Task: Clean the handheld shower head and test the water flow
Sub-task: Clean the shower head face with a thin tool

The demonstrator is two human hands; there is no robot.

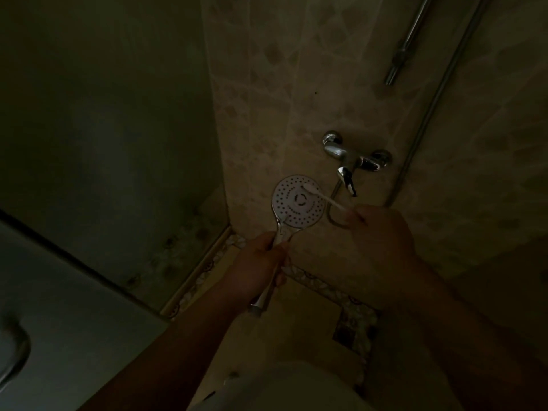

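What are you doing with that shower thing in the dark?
A person is cleaning a handheld shower head in a dim, tiled shower. The left hand grips its handle, with the holed face turned up toward the camera. The right hand holds a small white brush with its tip on that face. No water is coming out. The chrome tap sits on the wall behind.

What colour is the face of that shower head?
White, dotted with small dark nozzle holes, on the shower head; the head view shows it.

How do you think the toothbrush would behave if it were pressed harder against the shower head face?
The toothbrush looks thin and plastic, so its neck would probably flex. Held at its far end by the right hand, it may skid across the smooth shower head face.
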